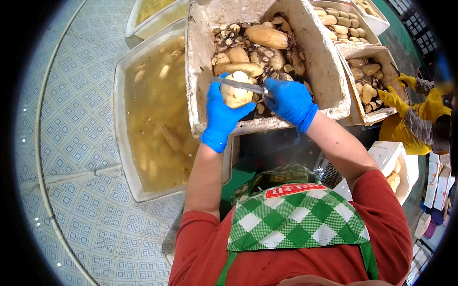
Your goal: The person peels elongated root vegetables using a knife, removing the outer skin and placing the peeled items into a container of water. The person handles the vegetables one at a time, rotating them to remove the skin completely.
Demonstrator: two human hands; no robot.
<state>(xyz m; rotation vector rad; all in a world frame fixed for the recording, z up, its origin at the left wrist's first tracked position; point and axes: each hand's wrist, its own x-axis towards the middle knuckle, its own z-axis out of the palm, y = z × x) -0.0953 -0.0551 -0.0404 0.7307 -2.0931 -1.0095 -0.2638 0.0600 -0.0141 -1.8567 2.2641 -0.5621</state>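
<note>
My left hand (223, 111), in a blue glove, holds a pale lotus root segment (236, 93) over the near part of a dirty white foam box (340, 107). Gripped in my right hand (290, 102), also blue-gloved, is a knife (238, 84), its blade lying across the upper end of that segment. Inside the box behind my hands are more lotus root segments (266, 36), with cut end slices (229, 35) and dark scraps around them. The fingers behind the segment are partly hidden.
A white tub (121, 143) of murky water with lotus roots stands left of the box. On the right are foam boxes of lotus roots (343, 21) and a co-worker's yellow-gloved hands (395, 100), one with a knife. A hose (40, 161) crosses the tiled-pattern floor.
</note>
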